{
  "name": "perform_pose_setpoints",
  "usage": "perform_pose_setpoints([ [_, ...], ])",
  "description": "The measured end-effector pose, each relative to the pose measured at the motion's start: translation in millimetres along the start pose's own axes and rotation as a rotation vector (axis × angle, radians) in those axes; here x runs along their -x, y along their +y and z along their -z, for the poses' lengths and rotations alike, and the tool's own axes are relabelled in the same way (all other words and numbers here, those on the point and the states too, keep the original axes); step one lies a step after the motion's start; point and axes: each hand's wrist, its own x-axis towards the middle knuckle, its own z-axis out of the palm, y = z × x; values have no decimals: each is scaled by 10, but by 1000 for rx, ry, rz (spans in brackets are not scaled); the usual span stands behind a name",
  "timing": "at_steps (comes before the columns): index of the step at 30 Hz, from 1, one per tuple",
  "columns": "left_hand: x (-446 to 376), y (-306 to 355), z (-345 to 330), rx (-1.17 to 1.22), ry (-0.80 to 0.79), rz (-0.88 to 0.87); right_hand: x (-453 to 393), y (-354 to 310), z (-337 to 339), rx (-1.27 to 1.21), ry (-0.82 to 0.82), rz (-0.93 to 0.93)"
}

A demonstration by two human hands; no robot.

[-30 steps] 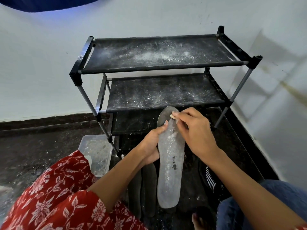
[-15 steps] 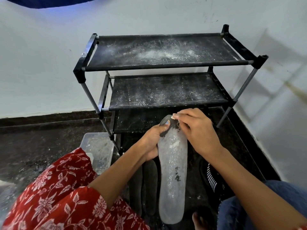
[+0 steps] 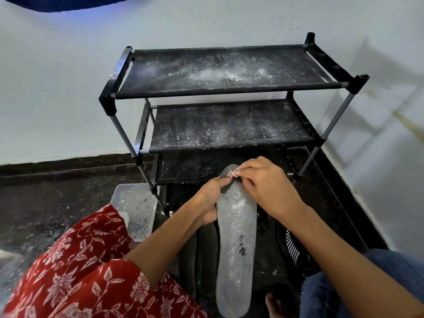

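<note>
A clear plastic container (image 3: 137,203) is sitting on the dark floor at the left, beside the leg of a black shelf rack (image 3: 224,90) that is dusted with white powder. Just right of it, the left hand (image 3: 210,198) is gripping the insole (image 3: 236,244) by its left edge, with the thumb lying over the top face and the other fingers curling round behind. The insole is being held in front of the rack's lowest shelf. Its long axis is running almost straight away from the person, the far end pointing at the rack and the near end at the person's feet. It is showing a grey face speckled with white powder, with a few dark flecks past the middle. At the far tip a dark layer is curling up. There the right hand (image 3: 268,187) is pinching that layer, thumb and fingertips pressed together. A striped shoe (image 3: 291,249) is lying further right.
</note>
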Motion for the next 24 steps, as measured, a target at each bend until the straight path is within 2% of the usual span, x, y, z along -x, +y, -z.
perform_pose_setpoints([
  [7, -17, 42, 76, 49, 33, -13, 13, 31, -17, 5, -143, -138],
  [10, -28, 66, 86, 37, 38, -7, -6, -11, -13, -59, -12, -110],
  [12, -36, 69, 80, 25, 37, -5, -18, -28, -38, -48, 8, -93],
  [20, -59, 68, 129, 101, 33, -15, 50, 13, -80, -8, -210, -215],
  [21, -59, 69, 132, 103, 29, -13, 55, 18, -64, -33, -195, -234],
  [24, -61, 76, 111, 44, 32, 5, 39, 12, -25, -152, 32, -202],
])
